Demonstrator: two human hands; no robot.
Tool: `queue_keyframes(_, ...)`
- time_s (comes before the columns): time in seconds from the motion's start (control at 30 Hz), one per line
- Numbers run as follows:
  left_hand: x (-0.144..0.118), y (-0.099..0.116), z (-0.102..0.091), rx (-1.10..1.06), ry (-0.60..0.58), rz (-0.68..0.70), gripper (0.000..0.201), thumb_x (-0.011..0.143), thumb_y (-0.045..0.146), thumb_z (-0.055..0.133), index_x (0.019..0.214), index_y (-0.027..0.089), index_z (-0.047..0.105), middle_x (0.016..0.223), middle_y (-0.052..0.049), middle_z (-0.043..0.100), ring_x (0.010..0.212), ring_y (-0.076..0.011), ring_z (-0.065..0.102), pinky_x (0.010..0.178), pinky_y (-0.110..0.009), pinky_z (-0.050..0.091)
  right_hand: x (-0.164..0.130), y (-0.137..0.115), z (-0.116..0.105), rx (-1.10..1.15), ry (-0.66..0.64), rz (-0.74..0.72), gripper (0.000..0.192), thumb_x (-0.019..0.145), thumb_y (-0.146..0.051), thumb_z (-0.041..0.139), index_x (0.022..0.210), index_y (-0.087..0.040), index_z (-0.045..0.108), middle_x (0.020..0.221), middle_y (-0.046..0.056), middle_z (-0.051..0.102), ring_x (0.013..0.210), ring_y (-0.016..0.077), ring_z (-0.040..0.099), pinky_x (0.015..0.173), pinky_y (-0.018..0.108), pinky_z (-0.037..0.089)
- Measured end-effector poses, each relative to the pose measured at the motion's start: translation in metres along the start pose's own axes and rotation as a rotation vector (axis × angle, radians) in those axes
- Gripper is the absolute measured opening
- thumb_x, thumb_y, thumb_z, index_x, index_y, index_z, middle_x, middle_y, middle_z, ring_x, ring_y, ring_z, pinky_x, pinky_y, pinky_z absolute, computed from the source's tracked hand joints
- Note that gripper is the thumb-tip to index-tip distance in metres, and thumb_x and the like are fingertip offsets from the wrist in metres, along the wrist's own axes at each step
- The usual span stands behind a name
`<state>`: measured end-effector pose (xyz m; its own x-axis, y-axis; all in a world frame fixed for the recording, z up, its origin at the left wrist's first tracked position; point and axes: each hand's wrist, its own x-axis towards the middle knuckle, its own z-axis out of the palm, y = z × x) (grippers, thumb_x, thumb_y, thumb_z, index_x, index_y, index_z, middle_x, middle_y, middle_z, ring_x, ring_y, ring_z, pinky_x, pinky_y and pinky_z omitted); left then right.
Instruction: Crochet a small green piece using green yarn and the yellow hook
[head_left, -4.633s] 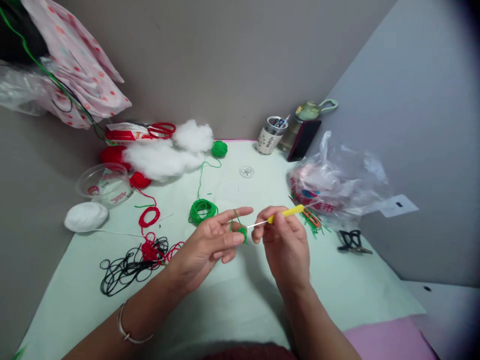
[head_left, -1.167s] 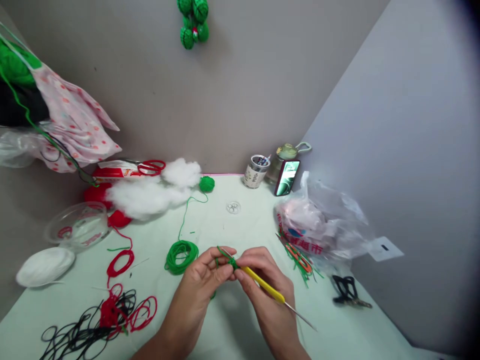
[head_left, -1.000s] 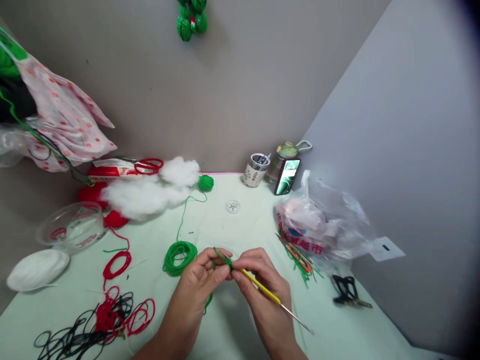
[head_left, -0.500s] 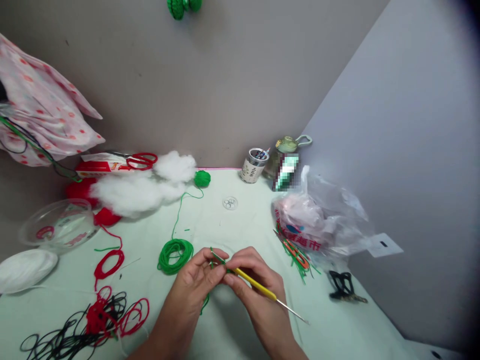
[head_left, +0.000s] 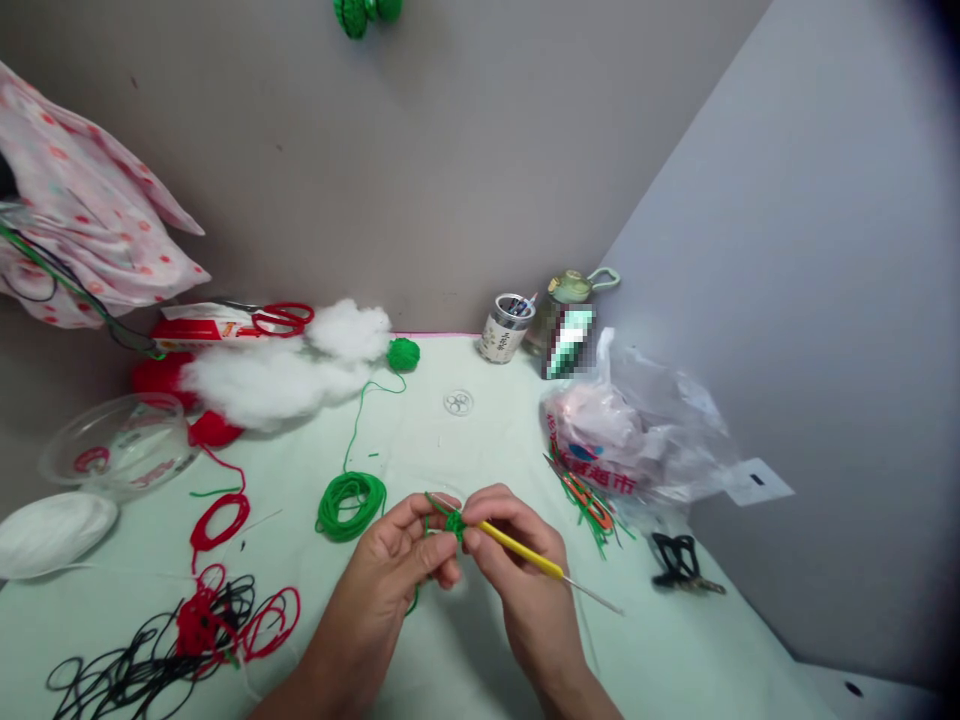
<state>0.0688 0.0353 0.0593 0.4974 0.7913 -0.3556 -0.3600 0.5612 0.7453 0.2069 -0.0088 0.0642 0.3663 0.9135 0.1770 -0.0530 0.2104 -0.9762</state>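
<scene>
Between your hands, mid-stitch: left hand (head_left: 409, 555) pinches the green crochet piece (head_left: 453, 522), right hand (head_left: 517, 560) grips the yellow crochet hook (head_left: 521, 550) (tip hidden); next, judge a steady yarn-over.

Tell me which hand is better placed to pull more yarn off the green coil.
Left, probably. The left hand pinches the small green piece right beside the green coil, while the right hand grips the yellow hook on the far side.

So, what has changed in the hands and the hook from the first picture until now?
The right hand turned the yellow crochet hook around, so its metal end now points right. Both hands closed on the small green piece. The left hand still pinches it; the green coil stayed.
</scene>
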Motion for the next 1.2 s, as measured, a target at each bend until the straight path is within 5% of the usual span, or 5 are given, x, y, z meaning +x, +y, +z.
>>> queue_keyframes(0.2, -0.003, -0.002, 0.003, 0.033, 0.110, 0.113, 0.033, 0.077, 0.032, 0.091, 0.107, 0.022, 0.081, 0.087, -0.001, 0.068, 0.069, -0.0140, 0.064, 0.071, -0.029, 0.052, -0.004, 0.004, 0.003, 0.075, -0.037, 0.054, 0.003, 0.086, -0.023, 0.082, 0.085, -0.025, 0.082, 0.086, 0.002, 0.067, 0.067, 0.0137, 0.068, 0.062, 0.026, 0.057)
queue_keyframes(0.43, -0.002, 0.006, 0.002, -0.003, 0.064, -0.006, 0.040, 0.077, 0.035, 0.092, 0.112, 0.021, 0.081, 0.080, 0.001, 0.067, 0.070, -0.0137, 0.063, 0.071, -0.027, 0.050, -0.003, 0.003, 0.003, 0.125, -0.028, 0.011, 0.006, 0.088, -0.021, 0.081, 0.087, -0.026, 0.082, 0.086, 0.002, 0.073, 0.066, 0.0141, 0.070, 0.063, 0.027, 0.060)
queue_keyframes(0.7, -0.001, 0.007, 0.004, -0.106, 0.043, -0.108, 0.048, 0.071, 0.036, 0.096, 0.113, 0.018, 0.080, 0.070, 0.001, 0.069, 0.066, -0.0114, 0.061, 0.068, -0.023, 0.049, -0.004, 0.002, -0.001, -0.076, 0.021, -0.124, 0.007, 0.089, -0.020, 0.080, 0.084, -0.025, 0.082, 0.084, 0.005, 0.077, 0.078, 0.0181, 0.073, 0.070, 0.028, 0.058)
queue_keyframes(1.03, -0.002, 0.002, 0.004, -0.180, 0.099, -0.033, 0.038, 0.073, 0.028, 0.092, 0.108, 0.019, 0.081, 0.068, 0.004, 0.064, 0.055, -0.0076, 0.055, 0.059, -0.021, 0.045, -0.009, 0.007, 0.004, -0.137, 0.011, -0.184, 0.014, 0.089, -0.013, 0.077, 0.087, -0.026, 0.081, 0.085, 0.003, 0.076, 0.078, 0.0174, 0.073, 0.069, 0.026, 0.056)
queue_keyframes(1.2, -0.005, 0.008, 0.008, -0.247, 0.053, -0.037, 0.044, 0.073, 0.029, 0.093, 0.114, 0.018, 0.080, 0.078, 0.001, 0.070, 0.065, -0.0103, 0.062, 0.070, -0.024, 0.051, -0.013, 0.008, 0.007, -0.215, 0.033, -0.274, 0.020, 0.091, -0.010, 0.074, 0.093, -0.028, 0.080, 0.087, 0.003, 0.076, 0.081, 0.0170, 0.073, 0.069, 0.026, 0.056)
